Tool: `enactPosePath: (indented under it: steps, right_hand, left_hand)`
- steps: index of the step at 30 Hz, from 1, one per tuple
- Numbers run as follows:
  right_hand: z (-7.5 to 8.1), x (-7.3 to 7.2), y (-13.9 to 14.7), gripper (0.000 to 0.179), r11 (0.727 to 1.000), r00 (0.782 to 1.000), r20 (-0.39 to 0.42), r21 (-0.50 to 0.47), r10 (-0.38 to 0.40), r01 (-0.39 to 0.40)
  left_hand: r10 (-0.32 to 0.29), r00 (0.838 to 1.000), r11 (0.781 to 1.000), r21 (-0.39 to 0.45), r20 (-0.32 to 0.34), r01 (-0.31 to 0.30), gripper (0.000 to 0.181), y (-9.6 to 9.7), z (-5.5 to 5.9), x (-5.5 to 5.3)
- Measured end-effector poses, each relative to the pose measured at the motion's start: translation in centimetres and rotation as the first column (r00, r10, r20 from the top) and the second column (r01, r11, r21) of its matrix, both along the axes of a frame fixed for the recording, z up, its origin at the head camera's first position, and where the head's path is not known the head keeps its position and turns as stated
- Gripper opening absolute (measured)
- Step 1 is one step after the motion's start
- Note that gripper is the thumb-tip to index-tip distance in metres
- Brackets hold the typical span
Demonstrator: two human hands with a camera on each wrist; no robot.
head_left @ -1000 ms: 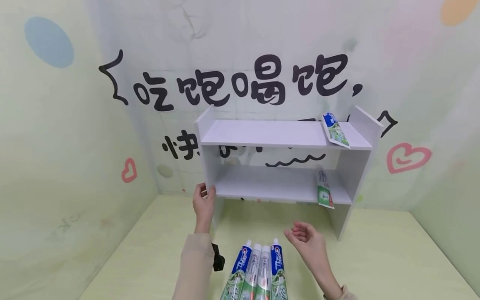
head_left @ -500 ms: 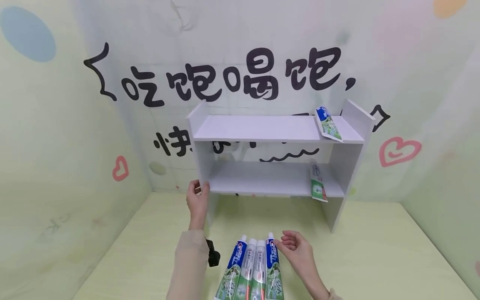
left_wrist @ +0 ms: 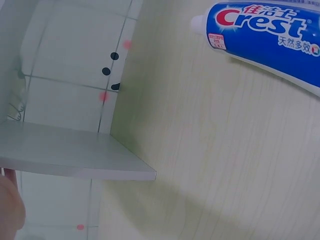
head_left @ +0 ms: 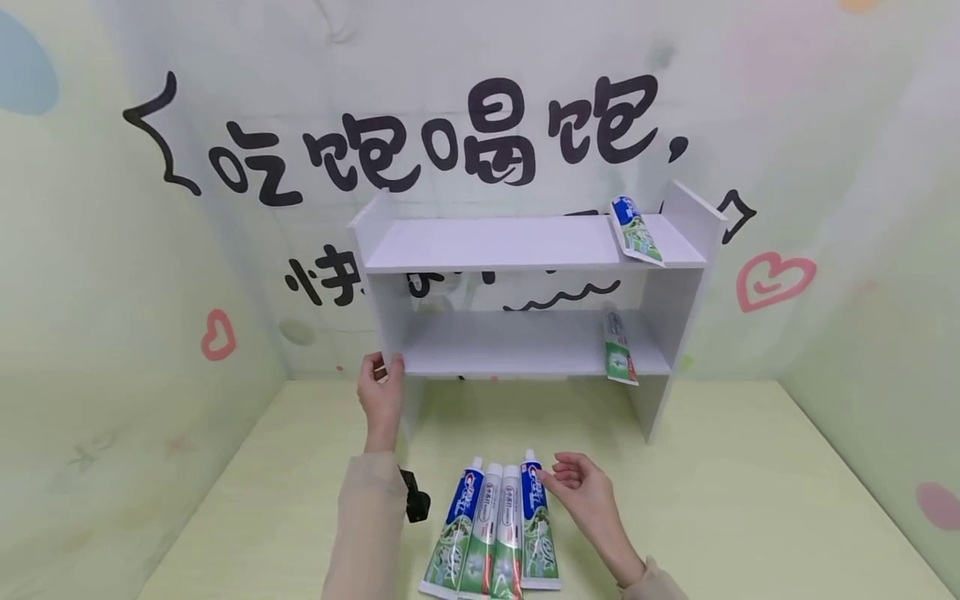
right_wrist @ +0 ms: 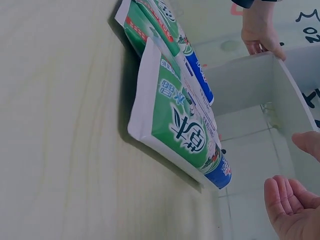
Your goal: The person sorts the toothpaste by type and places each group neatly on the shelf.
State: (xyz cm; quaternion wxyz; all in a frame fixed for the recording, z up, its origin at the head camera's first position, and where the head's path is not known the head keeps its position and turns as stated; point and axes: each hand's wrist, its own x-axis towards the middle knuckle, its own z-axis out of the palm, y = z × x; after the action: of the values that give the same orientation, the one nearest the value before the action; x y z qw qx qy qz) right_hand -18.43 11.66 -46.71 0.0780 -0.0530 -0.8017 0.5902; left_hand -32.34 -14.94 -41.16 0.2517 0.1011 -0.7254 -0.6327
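Note:
My left hand grips the left side panel of a white two-tier shelf, thumb at the panel's front edge. In the left wrist view, part of that hand shows beside the panel. My right hand is just right of a blue-and-green Crest toothpaste tube, thumb close to its cap end. In the right wrist view, thumb and fingers of the right hand stand apart with nothing between them. Two silver-and-green tubes and another Crest tube lie left of it, caps toward the shelf.
A Crest tube lies on the upper board at the right, its flat end over the front edge. A silver-and-green tube lies likewise on the lower board. Behind the pale wooden table stands a wall with black lettering.
My right hand has moved left and down to the rightmost Crest tube. The left hand has kept its hold on the panel. The head view has shifted, with the scene sliding left and up.

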Motion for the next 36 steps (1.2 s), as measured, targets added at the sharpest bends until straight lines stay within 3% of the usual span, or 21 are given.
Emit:
enactPosePath:
  steps: [12, 29, 36]
  right_hand:
    - [-0.4, -0.4, -0.1, 0.048, 0.999, 0.999, -0.013, -0.006, 0.037, -0.037]
    - [-2.3, 0.7, 0.0, 0.049, 0.995, 0.995, 0.068, 0.064, 0.078, -0.082]
    - [-2.3, 0.9, -0.3, 0.05, 0.988, 0.989, 0.11, 0.106, 0.101, -0.113]
  left_hand:
    - [0.006, 1.0, 1.0, -0.008, -0.008, -0.006, 0.029, -0.4, 0.0, -0.4]
    - [-0.011, 1.0, 1.0, -0.003, 0.028, 0.011, 0.03, 0.1, -0.2, 0.0]
    - [-0.007, 1.0, 1.0, -0.004, 0.009, 0.007, 0.028, -0.1, -0.1, 0.0]
